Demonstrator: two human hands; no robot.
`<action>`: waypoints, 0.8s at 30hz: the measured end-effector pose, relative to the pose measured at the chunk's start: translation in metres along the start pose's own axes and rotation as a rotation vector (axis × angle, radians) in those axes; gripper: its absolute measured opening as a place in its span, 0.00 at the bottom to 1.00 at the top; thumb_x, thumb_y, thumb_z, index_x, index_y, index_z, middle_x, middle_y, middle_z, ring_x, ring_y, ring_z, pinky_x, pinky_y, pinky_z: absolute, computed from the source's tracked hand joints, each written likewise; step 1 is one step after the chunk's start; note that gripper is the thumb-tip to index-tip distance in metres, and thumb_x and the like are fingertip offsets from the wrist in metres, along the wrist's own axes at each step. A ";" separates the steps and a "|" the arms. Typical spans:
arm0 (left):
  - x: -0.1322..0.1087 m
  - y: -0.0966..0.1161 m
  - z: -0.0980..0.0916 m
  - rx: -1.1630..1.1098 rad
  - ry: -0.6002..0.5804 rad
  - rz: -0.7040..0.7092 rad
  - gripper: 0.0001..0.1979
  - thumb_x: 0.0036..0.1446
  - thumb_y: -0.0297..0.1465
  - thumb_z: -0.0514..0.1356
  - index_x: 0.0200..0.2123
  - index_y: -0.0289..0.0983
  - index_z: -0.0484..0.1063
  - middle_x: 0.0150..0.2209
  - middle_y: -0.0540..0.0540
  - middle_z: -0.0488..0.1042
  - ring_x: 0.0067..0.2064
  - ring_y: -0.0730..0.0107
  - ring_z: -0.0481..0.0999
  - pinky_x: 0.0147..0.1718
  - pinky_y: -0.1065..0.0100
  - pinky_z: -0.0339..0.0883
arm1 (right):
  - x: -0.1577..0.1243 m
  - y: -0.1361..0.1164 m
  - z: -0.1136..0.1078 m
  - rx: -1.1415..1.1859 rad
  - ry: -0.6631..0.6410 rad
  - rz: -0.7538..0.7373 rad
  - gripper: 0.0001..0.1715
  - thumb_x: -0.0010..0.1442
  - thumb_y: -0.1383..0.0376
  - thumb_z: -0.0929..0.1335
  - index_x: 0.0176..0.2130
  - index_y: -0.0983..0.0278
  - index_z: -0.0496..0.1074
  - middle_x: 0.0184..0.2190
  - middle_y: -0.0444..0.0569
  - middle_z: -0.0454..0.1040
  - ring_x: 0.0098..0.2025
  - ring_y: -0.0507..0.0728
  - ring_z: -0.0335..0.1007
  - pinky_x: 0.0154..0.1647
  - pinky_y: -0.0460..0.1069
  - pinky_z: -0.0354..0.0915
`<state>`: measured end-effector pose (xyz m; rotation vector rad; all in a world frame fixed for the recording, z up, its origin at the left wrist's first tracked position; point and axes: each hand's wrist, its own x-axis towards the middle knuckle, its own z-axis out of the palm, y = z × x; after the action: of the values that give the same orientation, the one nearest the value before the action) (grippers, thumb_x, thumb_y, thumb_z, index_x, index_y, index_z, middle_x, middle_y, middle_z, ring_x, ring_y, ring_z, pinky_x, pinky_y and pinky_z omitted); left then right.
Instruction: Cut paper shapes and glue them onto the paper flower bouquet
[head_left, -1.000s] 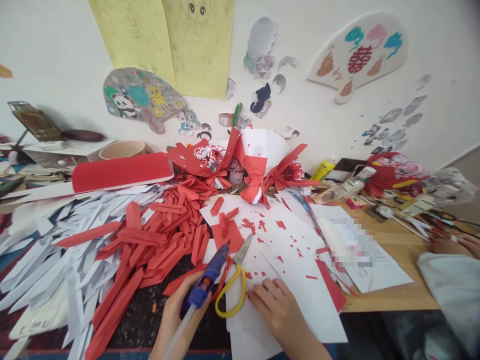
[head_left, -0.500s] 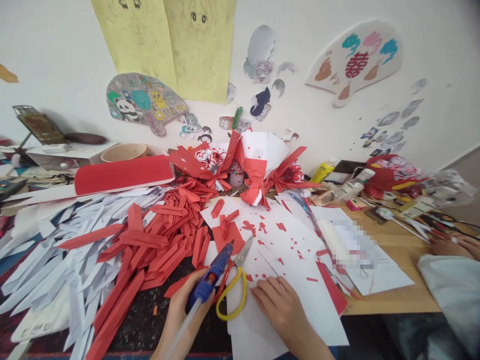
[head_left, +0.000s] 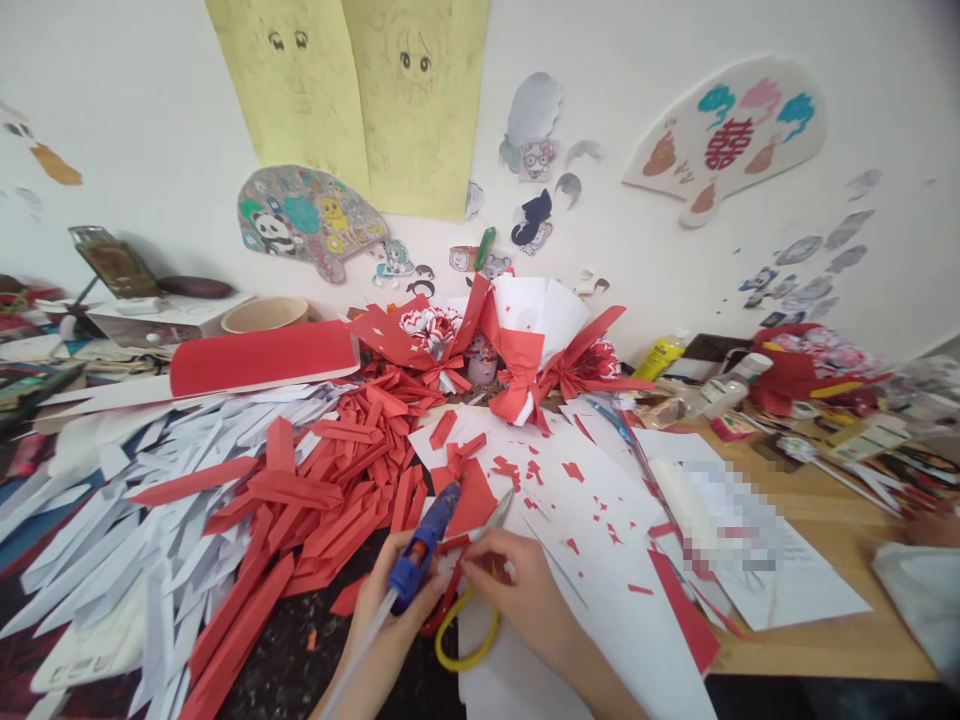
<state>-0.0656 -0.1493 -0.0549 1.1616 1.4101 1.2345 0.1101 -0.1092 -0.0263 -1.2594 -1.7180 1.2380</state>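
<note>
My left hand [head_left: 411, 622] is wrapped around a blue glue gun [head_left: 417, 565], whose nozzle points away from me. A pale glue stick [head_left: 365, 648] trails from its back. My right hand [head_left: 521, 592] is beside it with thumb and forefinger pinched together near my left fingertips; whatever is between them is too small to make out. Under the right hand lie scissors [head_left: 466, 664] with one yellow and one red handle, partly hidden. Just past the nozzle, a red paper piece [head_left: 474, 500] rests on a large white sheet [head_left: 626, 640] strewn with small red scraps [head_left: 573, 472].
To the left are piles of folded red strips [head_left: 322, 505] and folded white strips [head_left: 191, 480]. A red roll [head_left: 262, 358] lies behind them. Paper-wrapped bouquets [head_left: 521, 350] stand by the wall. Bottles [head_left: 660, 357] and papers lie right, where another person's sleeve [head_left: 915, 595] shows.
My right hand has left the white sheet and come up leftward to my left hand, its fingers now pinched over the scissors. The glue gun stays in my left hand. The view has shifted slightly.
</note>
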 end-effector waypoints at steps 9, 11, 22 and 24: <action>0.006 -0.008 0.001 -0.018 0.056 -0.001 0.18 0.49 0.40 0.67 0.40 0.39 0.68 0.30 0.51 0.77 0.32 0.66 0.77 0.34 0.68 0.73 | 0.006 0.001 0.013 -0.023 -0.005 -0.043 0.07 0.57 0.68 0.68 0.32 0.65 0.78 0.28 0.46 0.76 0.29 0.53 0.66 0.31 0.46 0.60; 0.007 -0.008 0.000 0.006 0.071 0.024 0.19 0.48 0.39 0.68 0.40 0.39 0.68 0.31 0.52 0.77 0.32 0.66 0.77 0.33 0.69 0.72 | 0.006 0.002 0.013 -0.021 0.000 -0.045 0.07 0.57 0.67 0.68 0.32 0.65 0.78 0.28 0.46 0.76 0.29 0.52 0.67 0.32 0.46 0.61; 0.009 -0.007 -0.003 -0.072 0.047 0.085 0.20 0.50 0.35 0.67 0.44 0.39 0.66 0.34 0.51 0.78 0.35 0.67 0.77 0.37 0.69 0.69 | 0.014 0.001 0.014 0.007 -0.045 -0.054 0.08 0.57 0.63 0.69 0.32 0.65 0.77 0.25 0.46 0.74 0.27 0.52 0.65 0.29 0.47 0.59; 0.007 -0.005 -0.003 -0.071 0.042 0.071 0.19 0.50 0.35 0.67 0.44 0.39 0.66 0.33 0.52 0.77 0.35 0.68 0.76 0.37 0.70 0.69 | 0.013 0.002 0.015 0.012 -0.055 -0.050 0.09 0.57 0.62 0.69 0.32 0.66 0.77 0.26 0.46 0.75 0.27 0.52 0.66 0.29 0.47 0.59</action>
<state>-0.0704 -0.1428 -0.0602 1.1515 1.3545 1.3556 0.0934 -0.1009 -0.0338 -1.1783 -1.7680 1.2624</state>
